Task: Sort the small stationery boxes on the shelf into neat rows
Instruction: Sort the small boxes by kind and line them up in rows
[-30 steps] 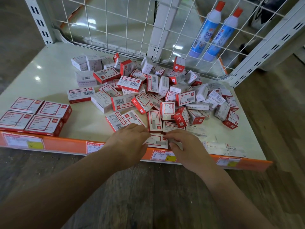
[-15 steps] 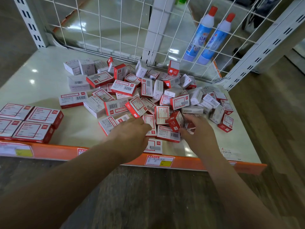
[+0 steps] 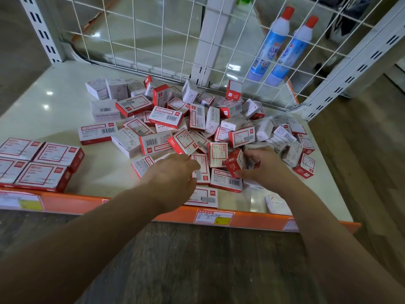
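Note:
A loose pile of small red-and-white stationery boxes (image 3: 197,128) covers the middle and right of the cream shelf (image 3: 54,102). Several larger red-and-white boxes (image 3: 43,163) lie flat in a neat block at the front left. My left hand (image 3: 173,178) rests palm down at the near edge of the pile, its fingers reaching over a flat box (image 3: 202,172). My right hand (image 3: 263,167) is curled round a small red box (image 3: 235,164) that sits tilted on the pile. Both forearms cross the shelf's front lip.
An orange price strip (image 3: 76,202) with labels runs along the front edge. A white wire grid (image 3: 142,40) closes the back, with two blue bottles (image 3: 269,44) behind it. One flat box (image 3: 203,198) and a white staples box (image 3: 277,204) lie by the front lip.
Both hands have moved from the front edge deeper into the pile. My right hand went up and right and now grips the small red box; the left slid forward onto a flat box.

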Tool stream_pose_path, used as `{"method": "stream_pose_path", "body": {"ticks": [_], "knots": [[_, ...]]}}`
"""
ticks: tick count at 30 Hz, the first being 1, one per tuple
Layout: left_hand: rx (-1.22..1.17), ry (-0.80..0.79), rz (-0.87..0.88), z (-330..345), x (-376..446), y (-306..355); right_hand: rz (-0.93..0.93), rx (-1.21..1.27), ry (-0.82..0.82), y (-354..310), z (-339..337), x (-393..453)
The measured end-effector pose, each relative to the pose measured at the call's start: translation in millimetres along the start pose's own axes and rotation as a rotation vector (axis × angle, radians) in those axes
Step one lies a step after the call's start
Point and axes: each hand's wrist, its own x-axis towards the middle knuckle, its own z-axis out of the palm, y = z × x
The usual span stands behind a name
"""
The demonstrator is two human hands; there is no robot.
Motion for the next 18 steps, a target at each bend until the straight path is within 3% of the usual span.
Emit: {"method": "stream_pose_path", "body": {"ticks": [9, 18], "knots": [[-0.084, 0.030, -0.086, -4, -6, -8, -0.021, -0.004, 0.098, -24, 13, -26], [-0.316, 0.057, -0.169, -12, -13, -19, -0.244, -0.152, 0.070, -56, 29, -41]]}}
